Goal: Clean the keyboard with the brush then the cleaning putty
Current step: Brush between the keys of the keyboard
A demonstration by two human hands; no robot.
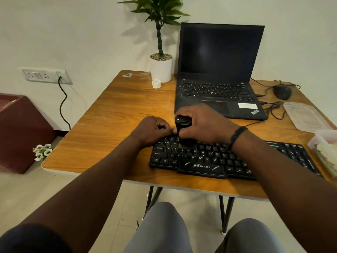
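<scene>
The keyboard (pixel 215 157) lies near the front edge of the wooden table (pixel 113 114), its right end running close to a plastic box (pixel 326 152) at the table's right edge. The left half of the table is bare wood, with open room beside the keyboard's left end.

The right hand (pixel 204 123) grips a black brush (pixel 182 128) upright, with the bristle end down on the upper-left keys. The left hand (pixel 151 130) rests at the keyboard's top-left corner, fingers curled, its fingertips touching the brush; whether it holds anything cannot be told.

"ZEBRONICS" is printed below the space bar, where pale streaks mark the keyboard's front. The open laptop (pixel 218 73) just behind the hands reads "ThinkPad" at its corner and carries a white sticker.

A potted plant (pixel 161 68) and a small white cap (pixel 156 84) stand left of the laptop. A mouse (pixel 282 92), tangled cables and a clear lid (pixel 304 115) crowd the right side.
</scene>
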